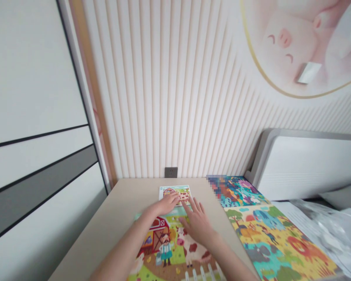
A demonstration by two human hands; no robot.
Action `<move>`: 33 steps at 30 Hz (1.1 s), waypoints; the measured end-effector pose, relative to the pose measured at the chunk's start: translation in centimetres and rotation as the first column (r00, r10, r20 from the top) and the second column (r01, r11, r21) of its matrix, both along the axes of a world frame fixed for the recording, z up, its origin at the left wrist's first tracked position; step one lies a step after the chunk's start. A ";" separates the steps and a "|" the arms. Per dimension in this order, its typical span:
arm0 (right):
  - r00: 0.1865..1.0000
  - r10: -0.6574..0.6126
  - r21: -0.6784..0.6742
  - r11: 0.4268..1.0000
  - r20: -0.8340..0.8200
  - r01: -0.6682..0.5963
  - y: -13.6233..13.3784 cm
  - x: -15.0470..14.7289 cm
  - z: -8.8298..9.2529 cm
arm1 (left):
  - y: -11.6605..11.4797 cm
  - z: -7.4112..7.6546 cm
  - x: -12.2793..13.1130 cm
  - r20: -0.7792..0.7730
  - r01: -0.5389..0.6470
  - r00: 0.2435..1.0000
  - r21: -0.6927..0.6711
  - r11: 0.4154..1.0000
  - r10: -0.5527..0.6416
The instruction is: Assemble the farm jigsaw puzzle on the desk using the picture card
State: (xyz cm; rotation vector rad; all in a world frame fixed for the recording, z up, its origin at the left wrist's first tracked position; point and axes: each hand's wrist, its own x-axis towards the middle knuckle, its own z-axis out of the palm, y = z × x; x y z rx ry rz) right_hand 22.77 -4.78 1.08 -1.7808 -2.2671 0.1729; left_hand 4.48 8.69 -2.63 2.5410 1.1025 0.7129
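Observation:
A large farm jigsaw puzzle (pixel 175 244) lies in front of me, with a barn, a farmer and a spotted cow on it. Just beyond its far edge is a small picture card (pixel 185 189) bearing the same farm scene. My left hand (pixel 168 203) rests over the card's lower left part, fingers stretched out and holding nothing. Fingers spread, my right hand (pixel 197 220) lies over the puzzle's top right corner, with its fingertips by the card's right side. My forearms cover parts of the puzzle's left and right sides.
On the right lie a safari animal puzzle (pixel 269 238) and, behind it, a dark blue puzzle (pixel 236 191). A clear plastic bag (pixel 324 230) sits beside them near the grey headboard (pixel 307 164). A wall socket (pixel 171 172) is behind the table (pixel 105 218); a white cabinet (pixel 38 156) stands left.

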 end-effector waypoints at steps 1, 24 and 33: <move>0.999 0.032 -0.018 0.999 0.010 -0.032 1.7 0.7 0.1 | -0.4 0.2 0.8 -0.007 0.034 0.999 0.002 0.999 -0.034; 0.998 -0.053 -0.069 0.996 -0.036 0.051 6.1 9.8 -2.2 | -5.6 -0.3 -8.6 -0.180 -0.064 0.980 0.100 0.993 0.082; 0.990 -0.062 -0.085 0.995 -0.123 0.052 6.5 11.1 -2.5 | -7.1 0.8 -10.2 -0.234 -0.300 0.919 0.108 0.948 0.318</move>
